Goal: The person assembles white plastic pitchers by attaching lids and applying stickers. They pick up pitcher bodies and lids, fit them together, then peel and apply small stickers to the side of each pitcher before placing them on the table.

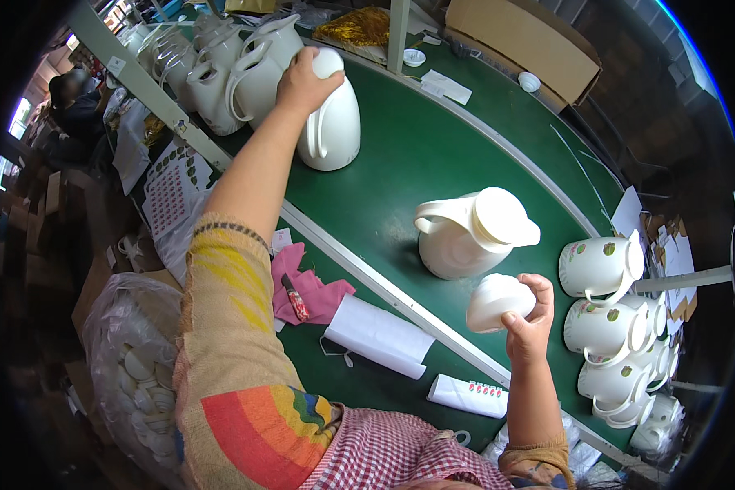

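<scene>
My left hand [306,84] reaches to the far left and grips the top of a white jug [337,131], its fingers closed by the rounded top. That jug stands on the green belt [384,196], next to a group of similar jugs [257,82]. My right hand [531,318] holds a white rounded lid [496,304] between thumb and fingers, above the belt's near edge. Just beyond it a white jug [457,245] stands by itself, its handle to the left and spout to the right; its top looks covered.
At the right, white jugs with printed decorations [600,265] lie stacked on their sides. Metal rails [400,302] edge the belt. Below lie a pink cloth [306,286] and rolled white sheets [380,331]. A plastic bag of white parts [139,367] stands lower left; a cardboard box [523,45] lies beyond.
</scene>
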`<action>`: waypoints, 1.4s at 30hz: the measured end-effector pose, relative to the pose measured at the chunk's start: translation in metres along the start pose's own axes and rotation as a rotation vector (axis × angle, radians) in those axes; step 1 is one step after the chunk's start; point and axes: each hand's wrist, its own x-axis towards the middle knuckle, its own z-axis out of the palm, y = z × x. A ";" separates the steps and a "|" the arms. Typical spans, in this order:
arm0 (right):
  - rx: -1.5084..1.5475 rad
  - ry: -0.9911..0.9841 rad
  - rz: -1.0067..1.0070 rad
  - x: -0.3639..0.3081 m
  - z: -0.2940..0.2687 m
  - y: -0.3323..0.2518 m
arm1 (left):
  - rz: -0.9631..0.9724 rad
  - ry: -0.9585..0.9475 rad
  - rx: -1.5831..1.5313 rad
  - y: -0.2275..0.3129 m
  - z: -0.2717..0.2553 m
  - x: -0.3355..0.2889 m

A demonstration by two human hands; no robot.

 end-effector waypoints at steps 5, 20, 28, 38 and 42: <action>0.048 -0.058 -0.007 -0.001 0.008 0.004 | 0.140 -0.129 0.188 -0.043 0.008 0.007; -0.586 -0.332 -0.576 0.053 0.089 -0.014 | -0.138 -0.800 -1.351 0.120 -0.063 -0.194; -1.378 -0.204 -0.427 0.118 0.037 -0.011 | -0.512 0.422 -0.571 -0.098 -0.033 0.038; -1.380 -0.317 -0.458 0.123 0.035 -0.015 | -0.583 0.509 -0.241 -0.203 0.021 0.114; -1.356 -0.330 -0.455 0.122 0.034 -0.018 | -0.665 0.076 0.210 -0.185 -0.006 0.118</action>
